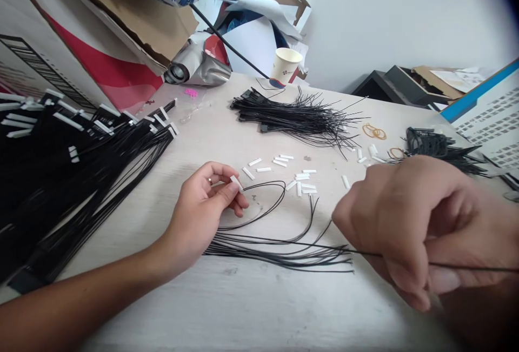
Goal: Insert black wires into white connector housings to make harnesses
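On a pale table, the left hand, near centre, pinches a white tag between thumb and fingertips. The right hand, near right, is curled closed around a thin black wire. Between them lies a fan of black wires. Loose tags scatter just beyond; a cup stands far back.

The pale tabletop carries loose black wires fanned out between the left hand and the right hand. Small white pieces lie scattered just beyond both. Farther off sit a black wire bundle, a paper cup and what look like rubber bands. A large wire heap lies outside the left hand.
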### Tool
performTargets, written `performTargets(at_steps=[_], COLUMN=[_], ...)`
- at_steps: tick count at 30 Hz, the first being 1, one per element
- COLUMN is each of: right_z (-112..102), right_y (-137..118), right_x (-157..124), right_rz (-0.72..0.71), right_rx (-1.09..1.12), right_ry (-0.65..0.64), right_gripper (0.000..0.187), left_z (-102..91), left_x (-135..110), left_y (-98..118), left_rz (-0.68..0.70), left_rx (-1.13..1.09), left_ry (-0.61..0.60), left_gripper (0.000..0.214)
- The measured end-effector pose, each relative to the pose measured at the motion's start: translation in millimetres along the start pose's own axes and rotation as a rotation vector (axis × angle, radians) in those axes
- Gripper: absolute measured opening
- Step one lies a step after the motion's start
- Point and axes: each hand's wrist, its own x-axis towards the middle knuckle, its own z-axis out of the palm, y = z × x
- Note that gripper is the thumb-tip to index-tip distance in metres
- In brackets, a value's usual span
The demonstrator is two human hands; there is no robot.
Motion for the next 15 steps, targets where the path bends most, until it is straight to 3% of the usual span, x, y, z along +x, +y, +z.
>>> performTargets(at_steps=[5, 8, 11, 15], right_z=[11, 18, 29, 49], right_y=[-6, -5, 1, 8], right_x=[19, 26, 29, 33], right_rz=[-0.007, -0.078, -0.092, -0.006], right_rx=[0.113, 0.367, 0.624, 0.53], right_ry=[0.189, 0.287, 0.258, 0.255], right_gripper=[0.025, 0.018, 0.012, 0.015], left_z=[-0.9, -0.2, 1.0, 1.4], left_x=[1, 2, 1, -2], left_y=[-2, -2, -2, -1], left_rz=[0.021, 0.015, 0.014, -0.017], left_rx=[-0.001, -0.009, -0.013, -0.01], left_ry=[-0.011, -0.014, -0.011, -0.045], left_gripper=[0.007, 0.008, 0.009, 0.009])
